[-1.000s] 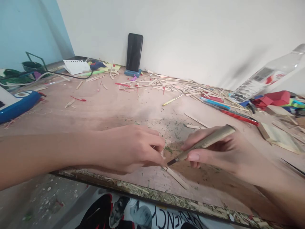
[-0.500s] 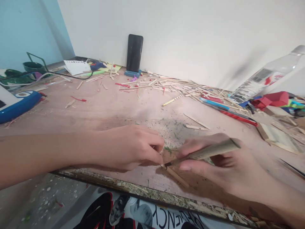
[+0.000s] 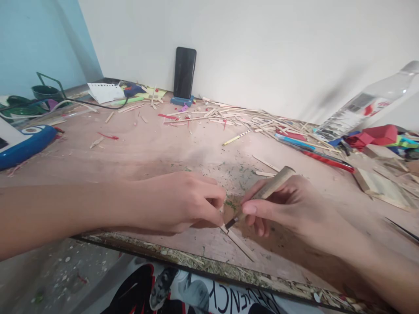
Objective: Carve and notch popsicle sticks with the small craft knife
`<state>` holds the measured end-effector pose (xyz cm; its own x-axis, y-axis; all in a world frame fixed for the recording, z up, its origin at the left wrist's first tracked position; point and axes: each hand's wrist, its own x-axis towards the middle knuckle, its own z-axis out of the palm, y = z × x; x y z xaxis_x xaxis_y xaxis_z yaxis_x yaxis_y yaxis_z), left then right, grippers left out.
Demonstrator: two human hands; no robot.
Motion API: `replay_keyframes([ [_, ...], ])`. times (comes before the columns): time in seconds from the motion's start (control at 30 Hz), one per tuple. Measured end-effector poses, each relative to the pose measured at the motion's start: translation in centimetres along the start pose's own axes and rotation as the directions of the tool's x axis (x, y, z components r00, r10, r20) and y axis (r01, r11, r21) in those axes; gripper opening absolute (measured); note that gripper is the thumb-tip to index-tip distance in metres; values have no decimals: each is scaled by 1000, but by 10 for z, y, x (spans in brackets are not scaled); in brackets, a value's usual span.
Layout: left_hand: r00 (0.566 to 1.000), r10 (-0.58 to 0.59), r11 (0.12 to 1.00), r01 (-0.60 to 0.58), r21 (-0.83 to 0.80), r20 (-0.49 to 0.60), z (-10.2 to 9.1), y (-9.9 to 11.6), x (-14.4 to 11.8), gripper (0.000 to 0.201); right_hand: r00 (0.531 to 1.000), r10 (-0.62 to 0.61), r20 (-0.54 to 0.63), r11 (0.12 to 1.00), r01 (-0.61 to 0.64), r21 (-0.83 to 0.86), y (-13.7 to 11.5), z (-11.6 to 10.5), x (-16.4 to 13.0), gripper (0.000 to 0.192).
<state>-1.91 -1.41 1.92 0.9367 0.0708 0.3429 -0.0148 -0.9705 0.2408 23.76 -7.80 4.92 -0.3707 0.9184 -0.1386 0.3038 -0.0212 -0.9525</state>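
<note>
A: The left hand lies low on the counter, its fingers pinched together on the upper end of a thin wooden stick and pressing it flat against the board.

B: And the right hand?

A: It is closed around a craft knife, gripped like a pen, the pale handle slanting up and away past the knuckles. The dark blade tip meets the stick just beside the left fingertips.

B: Where does the stick lie?

A: Near the front edge of the counter, running from the left fingers down toward the person's right. Green flecks and shavings dot the board around both hands.

B: What else is about?

A: A black phone stands upright against the wall on a small blue base. A heap of wooden sticks spreads along the back, with a red pen to the right of it. A clear plastic bottle leans at the far right, and a blue and white object, partly cut off, sits at the left edge.
</note>
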Motion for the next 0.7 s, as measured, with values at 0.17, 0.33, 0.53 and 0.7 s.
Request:
replay_keyframes([
  [0.17,1000,17,1000,-17,-2,18,-1,-1,-1,22,998,-41,-38,998,40,-45,-1,0,-3,20],
  [0.33,999,24,999,-23,-27,35,-3,-1,0,23,993,-104,-55,991,99,-94,0,-7,-6,21],
  [0.53,997,-65,987,70,-142,41,-3,-3,0,26,971,-200,-129,973,182,-141,-3,-14,-9,17],
  [0.7,984,-173,970,176,-166,33,-3,-2,-1,23,957,-257,-134,946,221,-236,-1,-15,-12,17],
])
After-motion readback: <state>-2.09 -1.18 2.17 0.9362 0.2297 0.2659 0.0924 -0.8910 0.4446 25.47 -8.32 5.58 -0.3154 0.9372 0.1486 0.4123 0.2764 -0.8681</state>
